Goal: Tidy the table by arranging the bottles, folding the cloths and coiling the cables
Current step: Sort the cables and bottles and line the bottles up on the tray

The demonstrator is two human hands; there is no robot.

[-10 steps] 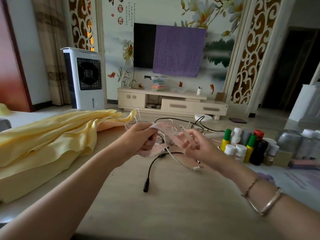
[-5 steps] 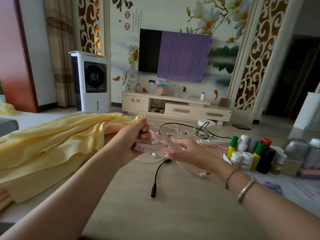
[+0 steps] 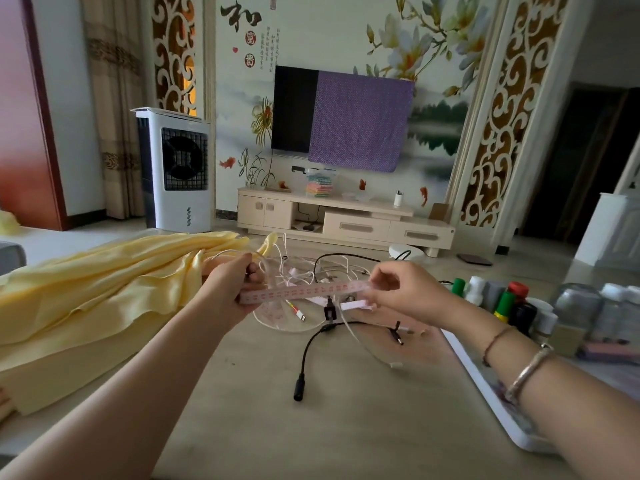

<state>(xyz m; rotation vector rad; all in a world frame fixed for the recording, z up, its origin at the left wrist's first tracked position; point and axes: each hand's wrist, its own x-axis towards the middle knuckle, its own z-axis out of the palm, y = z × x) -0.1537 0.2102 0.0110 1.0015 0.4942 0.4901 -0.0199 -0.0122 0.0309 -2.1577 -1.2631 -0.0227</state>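
A pink measuring tape stretches level between my two hands above the table. My left hand grips its left end together with loops of tape, and my right hand pinches its right end. Below them lies a tangle of white cables and a short black cable with a barrel plug. A yellow cloth lies crumpled on the left of the table. A cluster of small bottles stands at the right.
A white tray or board lies under my right forearm at the table's right side. Clear jars and a pink box sit behind the bottles. The bare wooden table top spreads out in front of me.
My hands have drawn apart and the tape between them has been pulled straight and level. The camera has tilted up a little.
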